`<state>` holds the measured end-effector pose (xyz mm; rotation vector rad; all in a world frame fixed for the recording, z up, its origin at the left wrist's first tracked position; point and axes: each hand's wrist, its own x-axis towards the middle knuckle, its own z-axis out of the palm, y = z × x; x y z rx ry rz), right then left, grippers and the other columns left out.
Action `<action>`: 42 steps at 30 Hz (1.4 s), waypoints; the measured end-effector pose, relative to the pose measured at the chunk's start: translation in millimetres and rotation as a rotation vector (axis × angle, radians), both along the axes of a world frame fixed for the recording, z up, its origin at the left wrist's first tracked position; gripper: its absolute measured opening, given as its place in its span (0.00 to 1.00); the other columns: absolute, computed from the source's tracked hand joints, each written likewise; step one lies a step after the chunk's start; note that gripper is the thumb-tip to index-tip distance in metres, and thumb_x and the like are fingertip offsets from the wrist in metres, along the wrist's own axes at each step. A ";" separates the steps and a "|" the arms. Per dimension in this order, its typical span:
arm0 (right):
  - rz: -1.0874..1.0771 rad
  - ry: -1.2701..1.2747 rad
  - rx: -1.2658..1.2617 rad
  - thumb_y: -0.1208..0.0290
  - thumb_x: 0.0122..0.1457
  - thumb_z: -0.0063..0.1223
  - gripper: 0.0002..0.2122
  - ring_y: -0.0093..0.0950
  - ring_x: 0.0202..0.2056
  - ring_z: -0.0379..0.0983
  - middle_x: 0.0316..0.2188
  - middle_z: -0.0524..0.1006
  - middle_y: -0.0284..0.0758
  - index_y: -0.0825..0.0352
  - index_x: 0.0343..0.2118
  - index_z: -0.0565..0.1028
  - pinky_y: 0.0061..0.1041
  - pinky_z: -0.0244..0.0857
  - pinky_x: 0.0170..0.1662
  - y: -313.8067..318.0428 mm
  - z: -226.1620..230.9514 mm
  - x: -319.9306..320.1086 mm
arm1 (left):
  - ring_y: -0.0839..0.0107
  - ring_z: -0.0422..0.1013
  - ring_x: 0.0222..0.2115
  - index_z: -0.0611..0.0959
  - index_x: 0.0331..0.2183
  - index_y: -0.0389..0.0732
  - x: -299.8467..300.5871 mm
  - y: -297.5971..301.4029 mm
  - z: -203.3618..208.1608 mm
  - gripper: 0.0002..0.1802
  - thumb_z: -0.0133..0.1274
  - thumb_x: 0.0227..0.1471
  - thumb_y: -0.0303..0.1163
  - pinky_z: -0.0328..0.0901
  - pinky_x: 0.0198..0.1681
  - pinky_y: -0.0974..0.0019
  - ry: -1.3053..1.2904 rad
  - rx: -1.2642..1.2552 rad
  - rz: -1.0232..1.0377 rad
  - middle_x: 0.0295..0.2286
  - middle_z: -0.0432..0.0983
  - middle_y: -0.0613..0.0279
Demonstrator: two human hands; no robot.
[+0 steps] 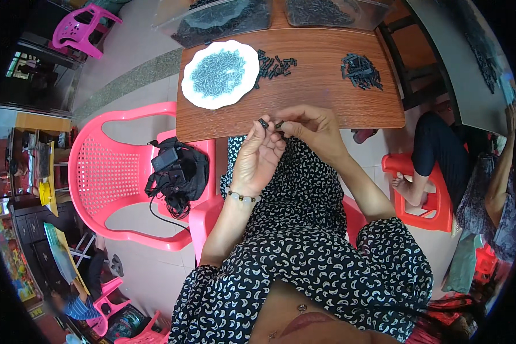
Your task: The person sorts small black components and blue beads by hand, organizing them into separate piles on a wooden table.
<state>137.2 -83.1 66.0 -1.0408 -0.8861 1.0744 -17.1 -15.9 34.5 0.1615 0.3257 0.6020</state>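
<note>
My left hand is closed, pinching a small black tube-like part between thumb and finger at the table's near edge. Close beside it, the fingertips of my right hand pinch a small dark piece, whose exact kind is too small to tell. Beyond my hands, a white scalloped plate bears a heap of small see-through greyish pieces. Loose small black parts lie against the plate's right side. Another pile of black parts sits farther right on the brown wooden table.
Two see-through bins, a left bin and a right bin, hold dark parts at the table's far edge. A pink chair with a black bag stands left. At right, another person's leg rests by a red stool.
</note>
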 end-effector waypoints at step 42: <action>0.005 -0.137 0.000 0.80 0.52 0.60 0.04 0.18 0.31 0.73 0.27 0.77 0.32 0.73 0.30 0.76 0.17 0.68 0.35 -3.0 -8.6 -9.0 | 0.76 0.70 0.37 0.77 0.41 0.43 3.8 -10.5 -7.2 0.13 0.52 0.56 0.39 0.65 0.43 0.70 0.101 0.110 0.073 0.36 0.76 0.68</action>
